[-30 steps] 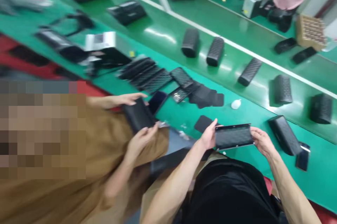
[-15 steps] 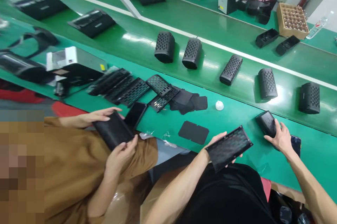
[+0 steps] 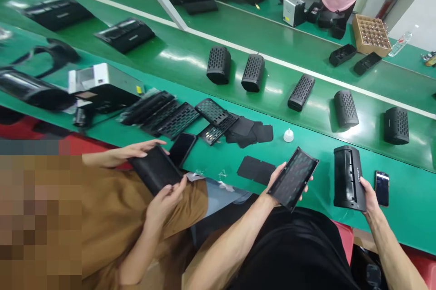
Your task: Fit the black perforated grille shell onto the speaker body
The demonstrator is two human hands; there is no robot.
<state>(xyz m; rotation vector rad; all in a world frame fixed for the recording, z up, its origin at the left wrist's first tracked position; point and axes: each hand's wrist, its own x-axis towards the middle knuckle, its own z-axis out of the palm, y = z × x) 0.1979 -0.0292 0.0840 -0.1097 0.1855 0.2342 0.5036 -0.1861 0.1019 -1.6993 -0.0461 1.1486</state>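
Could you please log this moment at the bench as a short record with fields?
left hand: left hand holds a perforated grille panel above the bench edge
right hand: right hand grips a black speaker housing standing on the green bench
beside housing: phone, lying flat
on belt: five black speakers in a row, one at
co-worker: both hands on a black housing
loose parts: grille stack, black pads, white cap

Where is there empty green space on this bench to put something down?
Bare green lies between the white cap and the black housing under the right hand, and right of the phone. It is crowded on the left, where the grille panels and black pads overlap. The left hand holds a perforated grille.
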